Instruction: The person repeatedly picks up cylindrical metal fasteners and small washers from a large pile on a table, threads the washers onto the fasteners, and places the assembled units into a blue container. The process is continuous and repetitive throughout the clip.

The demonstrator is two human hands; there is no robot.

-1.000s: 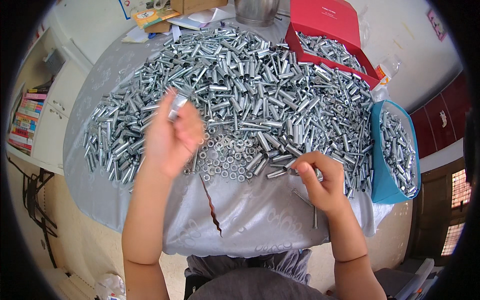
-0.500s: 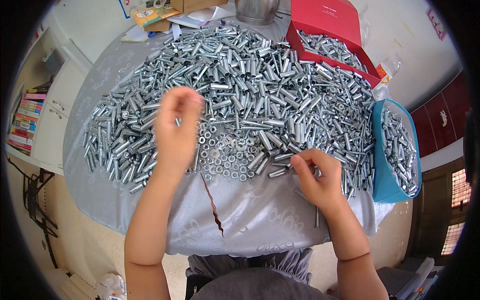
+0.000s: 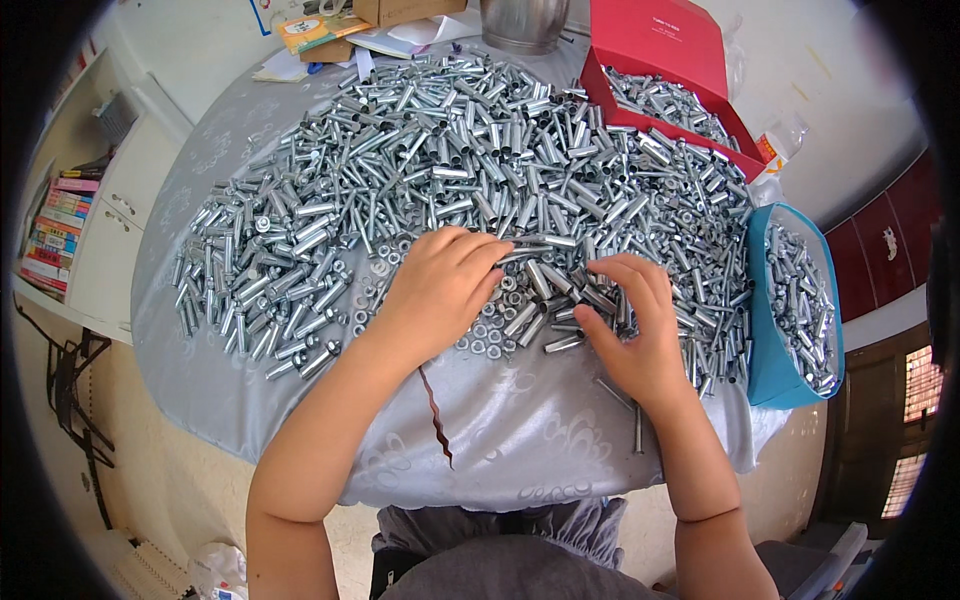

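Observation:
A wide heap of silvery metal sleeves and bolts spreads over the table. My left hand is over its near middle, fingers together and bent toward the thumb; whatever lies between the fingertips is hidden. Small nuts and washers show beside and below this hand, partly covered by it. My right hand is at the heap's near edge, thumb and fingers apart, with loose sleeves in front of the gap. Close to its wrist, a long thin bolt rests on the cloth.
A red box of metal parts stands open at the back right, and a blue fabric bin full of sleeves at the right edge. A metal pot and papers sit at the back. The grey tablecloth has a long tear.
My left hand has come down and right, from above the heap's left side to its near middle. My right hand's thumb and fingers have spread apart from a pinch.

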